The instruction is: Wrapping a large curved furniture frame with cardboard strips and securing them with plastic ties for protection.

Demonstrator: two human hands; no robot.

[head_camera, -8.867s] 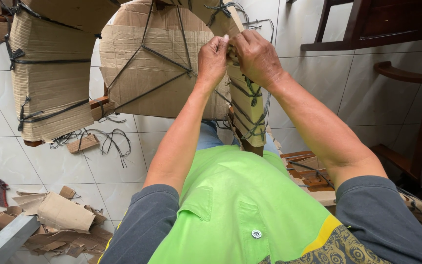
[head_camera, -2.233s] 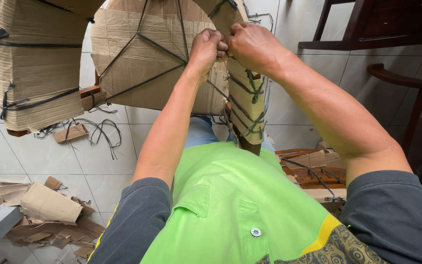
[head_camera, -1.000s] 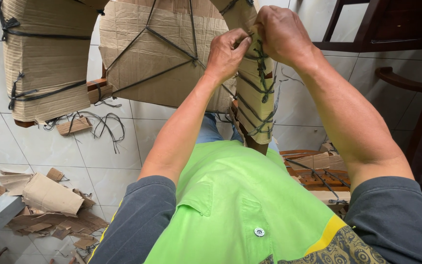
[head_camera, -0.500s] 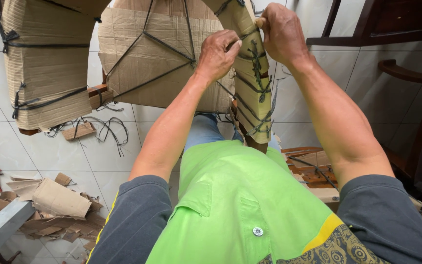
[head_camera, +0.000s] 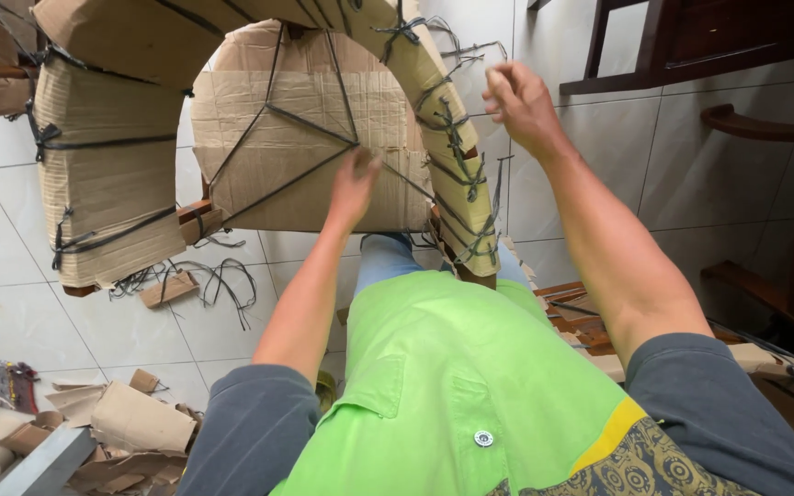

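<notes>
Both hands have parted: the left hand (head_camera: 353, 182) now presses flat against the brown cardboard-wrapped arched frame bound with black straps (head_camera: 305, 138), while the right hand (head_camera: 518, 99), fingers pinched together, hovers just beside the frame's right leg, above the tiled floor (head_camera: 11, 266).

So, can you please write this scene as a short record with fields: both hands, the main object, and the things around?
left hand: on the flat cardboard panel, where the dark straps meet
right hand: raised beside the cardboard arch, fingers pinched; whether it holds a strap cannot be told
main object: cardboard-wrapped frame bound with dark straps
floor: white tiles, cut strap pieces, cardboard scraps
right side: dark wooden furniture
</notes>
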